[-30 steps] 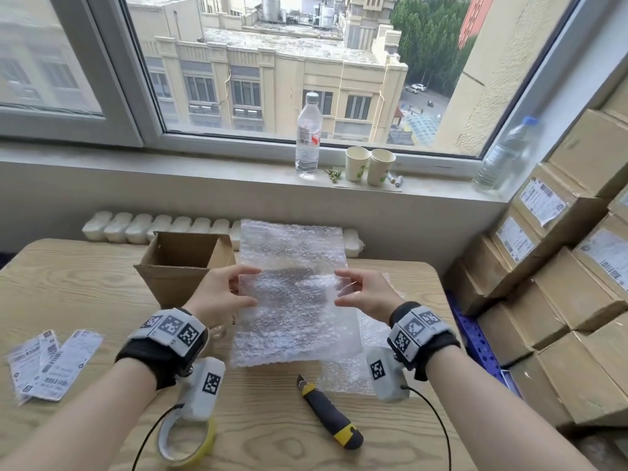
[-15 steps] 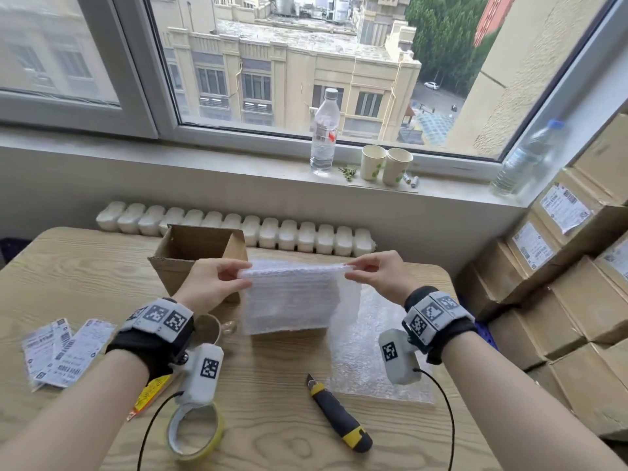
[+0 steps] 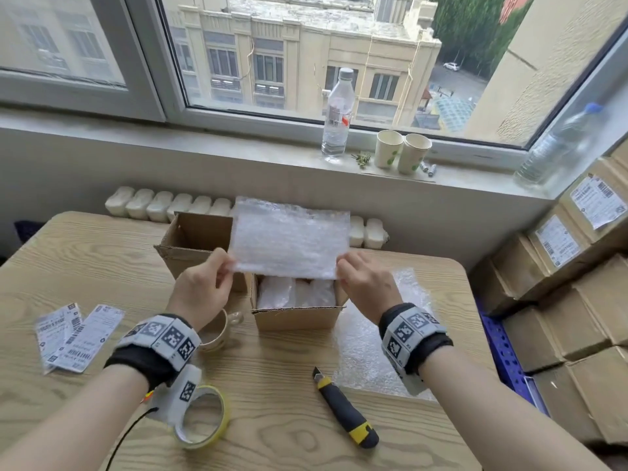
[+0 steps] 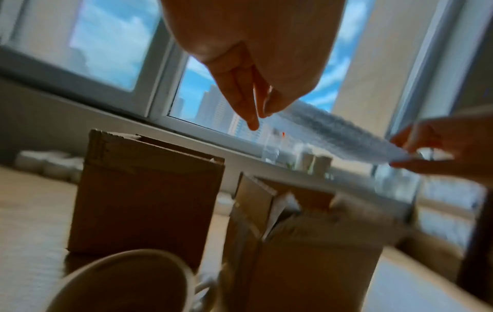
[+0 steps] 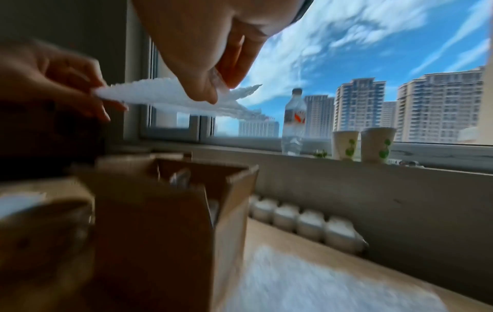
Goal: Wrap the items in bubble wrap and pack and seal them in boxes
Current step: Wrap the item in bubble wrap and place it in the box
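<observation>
Head view: my left hand (image 3: 200, 294) and right hand (image 3: 368, 283) each pinch a near corner of the folded bubble wrap (image 3: 289, 244), now lifted above the open box (image 3: 295, 316), revealing wrapped items inside; padding goes on top next, I judge.

From the head camera we look forward and down over the light wooden table (image 3: 85, 266) toward the window. Our two wrist cameras sit low and close, angled up past the fingers toward the same window. All three views share the open brown cardboard box (image 3: 295, 317) (image 4: 306, 253) (image 5: 160, 211) and the clear plastic water bottle (image 3: 336, 117) (image 5: 293, 122) on the sill.
</observation>
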Available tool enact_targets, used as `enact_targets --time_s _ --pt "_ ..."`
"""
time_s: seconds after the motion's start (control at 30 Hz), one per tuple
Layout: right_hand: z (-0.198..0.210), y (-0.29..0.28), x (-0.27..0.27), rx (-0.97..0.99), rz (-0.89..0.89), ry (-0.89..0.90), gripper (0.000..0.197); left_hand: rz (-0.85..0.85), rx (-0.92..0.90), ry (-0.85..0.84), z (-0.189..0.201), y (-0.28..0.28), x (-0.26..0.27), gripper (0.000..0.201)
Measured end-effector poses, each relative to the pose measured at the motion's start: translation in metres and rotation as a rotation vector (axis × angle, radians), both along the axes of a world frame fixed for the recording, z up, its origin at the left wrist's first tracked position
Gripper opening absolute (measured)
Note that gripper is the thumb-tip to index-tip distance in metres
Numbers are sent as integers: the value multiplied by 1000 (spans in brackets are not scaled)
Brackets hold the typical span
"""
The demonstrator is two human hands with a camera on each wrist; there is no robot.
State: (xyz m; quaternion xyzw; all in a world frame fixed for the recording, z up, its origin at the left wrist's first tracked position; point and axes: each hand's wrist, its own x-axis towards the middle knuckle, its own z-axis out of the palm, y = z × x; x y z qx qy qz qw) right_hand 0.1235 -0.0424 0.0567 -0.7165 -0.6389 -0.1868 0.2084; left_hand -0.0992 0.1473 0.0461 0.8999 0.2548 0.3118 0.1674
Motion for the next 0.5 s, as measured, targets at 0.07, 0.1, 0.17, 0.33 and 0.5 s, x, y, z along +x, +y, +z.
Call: enact_targets --time_s 0.07,0.1,0.17,0.33,0.5 --pt "-21 -8 -1 -156 17 -12 30 -94 82 101 -15 -1 -7 31" --pt "-29 -11 -1 -224 13 -12 31 -131 134 125 -21 -2 -9 35" --pt "-39 -15 0 -322 -10 -9 33 -189 253 150 -28 -4 -9 41" --pt "-51 -22 7 -416 -56 87 38 -348 477 249 -35 -1 -1 38" --pt "-55 -21 10 -455 -66 176 33 -437 584 459 -37 7 5 38"
